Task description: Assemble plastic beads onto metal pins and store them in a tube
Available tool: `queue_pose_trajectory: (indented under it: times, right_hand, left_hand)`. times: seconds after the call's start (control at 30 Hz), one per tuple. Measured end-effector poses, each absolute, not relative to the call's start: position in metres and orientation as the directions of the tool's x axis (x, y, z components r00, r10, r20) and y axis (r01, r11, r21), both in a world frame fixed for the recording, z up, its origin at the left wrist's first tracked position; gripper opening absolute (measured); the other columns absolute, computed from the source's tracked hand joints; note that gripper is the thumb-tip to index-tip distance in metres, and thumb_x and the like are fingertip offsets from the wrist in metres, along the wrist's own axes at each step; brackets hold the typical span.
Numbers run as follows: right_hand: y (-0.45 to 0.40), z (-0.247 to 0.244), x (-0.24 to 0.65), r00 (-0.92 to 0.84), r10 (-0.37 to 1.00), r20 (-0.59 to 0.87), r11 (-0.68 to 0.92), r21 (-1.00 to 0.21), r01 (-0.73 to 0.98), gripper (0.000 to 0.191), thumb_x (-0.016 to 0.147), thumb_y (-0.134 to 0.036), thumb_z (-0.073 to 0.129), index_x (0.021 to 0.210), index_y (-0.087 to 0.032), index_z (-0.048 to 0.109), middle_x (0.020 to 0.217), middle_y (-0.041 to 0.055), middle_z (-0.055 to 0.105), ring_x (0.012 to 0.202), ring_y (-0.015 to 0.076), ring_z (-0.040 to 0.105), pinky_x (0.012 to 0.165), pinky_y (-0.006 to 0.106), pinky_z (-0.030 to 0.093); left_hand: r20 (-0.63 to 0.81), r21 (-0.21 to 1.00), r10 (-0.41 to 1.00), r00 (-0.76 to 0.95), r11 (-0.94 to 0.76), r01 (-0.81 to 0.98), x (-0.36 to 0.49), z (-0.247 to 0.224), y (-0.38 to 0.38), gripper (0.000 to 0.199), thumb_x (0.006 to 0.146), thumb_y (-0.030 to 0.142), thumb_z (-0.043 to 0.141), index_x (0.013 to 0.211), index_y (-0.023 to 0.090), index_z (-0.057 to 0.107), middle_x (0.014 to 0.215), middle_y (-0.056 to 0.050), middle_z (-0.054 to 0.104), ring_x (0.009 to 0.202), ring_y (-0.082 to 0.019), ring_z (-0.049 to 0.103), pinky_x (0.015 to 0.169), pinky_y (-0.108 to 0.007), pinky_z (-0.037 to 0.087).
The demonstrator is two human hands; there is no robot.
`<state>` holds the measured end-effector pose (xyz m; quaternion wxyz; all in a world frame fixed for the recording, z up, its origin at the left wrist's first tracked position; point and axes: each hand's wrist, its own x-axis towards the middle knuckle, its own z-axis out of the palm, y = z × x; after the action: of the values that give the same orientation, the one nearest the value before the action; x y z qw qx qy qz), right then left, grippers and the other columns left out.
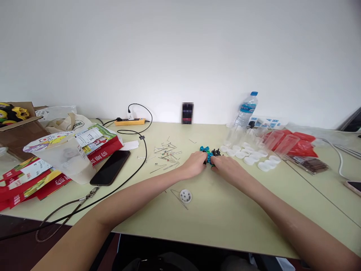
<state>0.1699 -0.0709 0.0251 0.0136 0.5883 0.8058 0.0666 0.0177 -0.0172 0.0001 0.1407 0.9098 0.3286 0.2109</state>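
Note:
My left hand point(194, 165) and my right hand point(227, 169) are close together near the middle of the table, fingers curled down. Small shiny blue pieces point(204, 149) and a cluster of small black pieces point(216, 152) lie at the fingertips. Whatever is inside the fingers is mostly hidden, so I cannot make it out. Left of my left hand, several thin metal rods point(172, 153), some bent, are scattered about. Nearer to me sits a white round cap point(186, 201) holding small grey pieces, beside more thin rods point(182, 202).
On the right are white round lids point(249, 160), clear tubes point(289, 144), red plastic point(304, 143) and a water bottle point(248, 108). A phone point(110, 168), a black cable point(128, 180), a plastic tub point(67, 158) and red packaging point(31, 180) occupy the left. A yellow power strip point(132, 121) lies by the wall.

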Motion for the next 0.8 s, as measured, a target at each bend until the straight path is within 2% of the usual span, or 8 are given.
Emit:
queue_pose_trajectory:
  times: [0.17, 0.33, 0.47, 0.57, 0.67, 0.73, 0.8]
  right_hand:
    - [-0.071, 0.027, 0.17, -0.255, 0.964, 0.072, 0.242, 0.156, 0.958, 0.004, 0.083, -0.015, 0.047, 0.085, -0.017, 0.045, 0.072, 0.0077, 0.058, 0.065, 0.0225, 0.059, 0.05, 0.028, 0.024]
    - [-0.073, 0.027, 0.169, -0.235, 0.967, 0.097, 0.219, 0.151, 0.964, 0.02, 0.082, -0.017, 0.051, 0.097, -0.018, 0.037, 0.068, 0.0041, 0.056, 0.061, 0.022, 0.058, 0.047, 0.027, 0.022]
    - [-0.07, 0.024, 0.171, -0.228, 0.967, 0.109, 0.212, 0.145, 0.967, 0.022, 0.081, -0.018, 0.051, 0.096, -0.019, 0.035, 0.066, 0.0023, 0.056, 0.06, 0.022, 0.059, 0.045, 0.026, 0.02]
    - [-0.069, 0.025, 0.17, -0.218, 0.971, 0.099, 0.203, 0.149, 0.968, 0.019, 0.081, -0.018, 0.05, 0.094, -0.019, 0.036, 0.066, 0.0028, 0.056, 0.059, 0.0219, 0.059, 0.045, 0.026, 0.02]
    - [-0.073, 0.029, 0.166, -0.196, 0.975, 0.101, 0.178, 0.159, 0.971, 0.017, 0.082, -0.019, 0.049, 0.095, -0.018, 0.037, 0.063, 0.0034, 0.057, 0.057, 0.0229, 0.059, 0.045, 0.026, 0.019]
    - [-0.079, 0.033, 0.16, -0.193, 0.973, 0.127, 0.17, 0.171, 0.97, 0.017, 0.084, -0.023, 0.048, 0.097, -0.018, 0.038, 0.062, 0.004, 0.058, 0.055, 0.0237, 0.058, 0.045, 0.026, 0.018]
    - [-0.087, 0.034, 0.151, -0.232, 0.959, 0.163, 0.204, 0.174, 0.963, 0.016, 0.087, -0.029, 0.046, 0.098, -0.019, 0.039, 0.063, 0.0046, 0.06, 0.055, 0.0232, 0.058, 0.046, 0.026, 0.019]
  left_hand:
    - [0.314, 0.395, 0.668, 0.675, -0.738, 0.546, 0.027, -0.004, -0.011, 0.014, 0.072, 0.011, 0.048, 0.081, 0.019, 0.04, 0.086, -0.008, 0.056, 0.08, -0.024, 0.053, 0.063, -0.033, 0.039]
    - [0.278, 0.473, 0.702, 0.655, -0.694, 0.543, 0.028, -0.001, -0.015, 0.029, 0.072, 0.017, 0.054, 0.093, 0.019, 0.035, 0.091, -0.009, 0.055, 0.08, -0.024, 0.054, 0.06, -0.032, 0.04]
    - [0.169, 0.56, 0.749, 0.641, -0.608, 0.563, 0.024, 0.003, -0.012, 0.037, 0.07, 0.025, 0.061, 0.094, 0.019, 0.035, 0.092, -0.009, 0.055, 0.08, -0.024, 0.055, 0.059, -0.031, 0.04]
    - [0.092, 0.642, 0.709, 0.699, -0.579, 0.502, 0.021, 0.003, -0.007, 0.039, 0.068, 0.028, 0.064, 0.095, 0.018, 0.037, 0.085, -0.006, 0.056, 0.077, -0.022, 0.056, 0.059, -0.029, 0.041]
    - [0.095, 0.693, 0.667, 0.739, -0.578, 0.432, 0.009, 0.003, -0.008, 0.05, 0.068, 0.032, 0.065, 0.106, 0.018, 0.038, 0.09, -0.007, 0.057, 0.079, -0.02, 0.057, 0.063, -0.028, 0.042]
    - [0.098, 0.699, 0.697, 0.71, -0.556, 0.45, -0.007, 0.006, -0.012, 0.059, 0.069, 0.037, 0.064, 0.116, 0.019, 0.035, 0.099, -0.009, 0.056, 0.083, -0.019, 0.057, 0.065, -0.028, 0.044]
    - [0.138, 0.684, 0.747, 0.65, -0.547, 0.483, -0.03, 0.01, -0.016, 0.056, 0.072, 0.038, 0.06, 0.119, 0.021, 0.035, 0.102, -0.008, 0.055, 0.088, -0.018, 0.056, 0.071, -0.029, 0.044]
